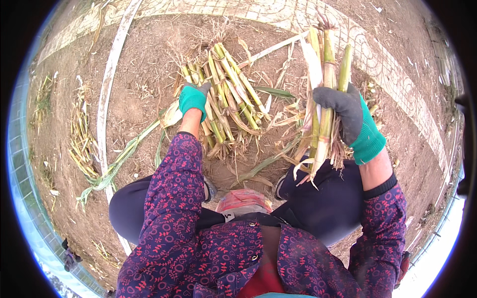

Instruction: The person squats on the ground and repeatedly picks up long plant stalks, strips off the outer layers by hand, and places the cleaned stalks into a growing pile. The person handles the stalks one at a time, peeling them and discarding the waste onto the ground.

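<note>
In my right hand [352, 117], gloved in green and grey, several short maize stalks [328, 70] stand nearly upright, raised above my bent knee. Dry husks and roots hang from them. My left hand [193, 97], in a matching glove, is at the left side of a heap of cut maize stalks [233, 83] lying on the soil. Its fingers are partly hidden, so whether it grips a stalk there is unclear. A pale dry husk [171, 115] and a long green leaf [136, 143] lie beside that wrist.
A white strip [108, 82] runs along the ground at left, with a bundle of stalks [82, 138] beyond it. Another thin strip [275, 46] lies behind the heap. A patterned pale band [391, 70] curves across the far ground. A red wrapped thing [244, 201] sits between my legs.
</note>
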The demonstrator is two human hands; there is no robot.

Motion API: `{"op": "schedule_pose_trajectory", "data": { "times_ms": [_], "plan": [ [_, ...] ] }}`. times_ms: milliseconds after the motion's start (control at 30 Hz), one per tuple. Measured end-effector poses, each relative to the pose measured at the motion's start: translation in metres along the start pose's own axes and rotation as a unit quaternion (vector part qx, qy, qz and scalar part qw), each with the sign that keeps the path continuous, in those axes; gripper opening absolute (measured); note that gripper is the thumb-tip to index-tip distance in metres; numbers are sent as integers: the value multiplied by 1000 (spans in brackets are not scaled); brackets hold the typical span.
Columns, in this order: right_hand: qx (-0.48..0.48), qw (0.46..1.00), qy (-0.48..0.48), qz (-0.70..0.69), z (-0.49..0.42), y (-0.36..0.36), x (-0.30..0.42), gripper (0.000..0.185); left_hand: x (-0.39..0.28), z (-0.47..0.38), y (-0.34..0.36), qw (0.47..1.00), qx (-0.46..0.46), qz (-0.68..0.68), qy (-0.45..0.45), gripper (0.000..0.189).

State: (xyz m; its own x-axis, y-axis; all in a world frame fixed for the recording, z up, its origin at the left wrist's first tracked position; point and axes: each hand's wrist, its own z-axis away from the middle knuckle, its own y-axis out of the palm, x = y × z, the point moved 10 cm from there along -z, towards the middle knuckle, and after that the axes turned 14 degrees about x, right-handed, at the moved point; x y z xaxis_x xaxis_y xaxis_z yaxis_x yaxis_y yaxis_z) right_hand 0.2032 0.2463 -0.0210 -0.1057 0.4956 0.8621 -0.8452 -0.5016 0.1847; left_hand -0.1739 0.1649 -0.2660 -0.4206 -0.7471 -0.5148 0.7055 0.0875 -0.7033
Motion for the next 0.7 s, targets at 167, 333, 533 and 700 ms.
{"op": "schedule_pose_trajectory", "data": {
  "times_ms": [167, 333, 533, 700],
  "plan": [
    [16, 998, -4, -62, -10, -3, -12, 25, -127, 105, 43, 847, 300, 426, 103, 45],
    [44, 998, -3, -47, -10, -6, -17, 29, -218, 239, 61, 778, 475, 367, 187, 53],
    [60, 995, -33, 69, 2, -2, -22, 38, -221, 249, 61, 794, 430, 391, 176, 45],
    [113, 971, -10, 212, 9, 9, -25, 42, -208, 249, 69, 749, 384, 509, 181, 45]
  ]
}}
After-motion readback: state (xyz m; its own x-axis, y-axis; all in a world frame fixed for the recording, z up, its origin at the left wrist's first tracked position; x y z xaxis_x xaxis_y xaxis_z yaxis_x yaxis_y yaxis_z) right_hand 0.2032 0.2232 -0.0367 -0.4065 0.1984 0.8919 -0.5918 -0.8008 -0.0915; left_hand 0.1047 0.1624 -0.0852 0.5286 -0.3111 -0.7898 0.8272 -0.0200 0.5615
